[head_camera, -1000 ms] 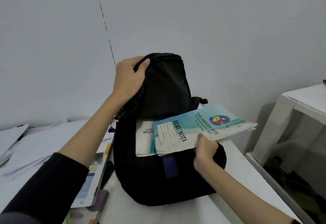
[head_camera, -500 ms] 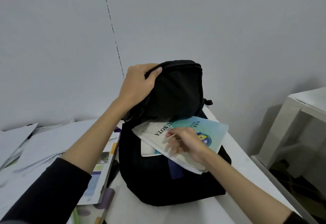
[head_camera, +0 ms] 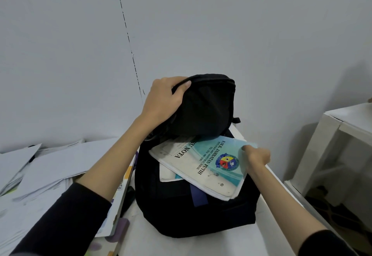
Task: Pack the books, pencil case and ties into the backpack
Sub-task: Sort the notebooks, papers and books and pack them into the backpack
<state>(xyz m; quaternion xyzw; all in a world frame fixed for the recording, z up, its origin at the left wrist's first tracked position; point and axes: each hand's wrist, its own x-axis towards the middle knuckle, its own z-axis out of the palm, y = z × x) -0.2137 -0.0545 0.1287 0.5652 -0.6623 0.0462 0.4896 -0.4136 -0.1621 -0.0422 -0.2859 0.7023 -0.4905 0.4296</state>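
On the white tabletop [head_camera: 181,243] the black backpack [head_camera: 193,211] stands open, its flap held up by the left hand [head_camera: 161,102], grip curled over the rim. The books [head_camera: 203,167], flat across the mouth a second ago, now tilt corner-first into it; the right hand [head_camera: 256,156] has moved to their far edge, grip pinching it, so they are partly in.

Notebooks [head_camera: 203,167]: turned from level to slanting, upper ends now under the backpack flap [head_camera: 203,110].
Right hand [head_camera: 256,156]: shifted from their lower edge to the far right corner.
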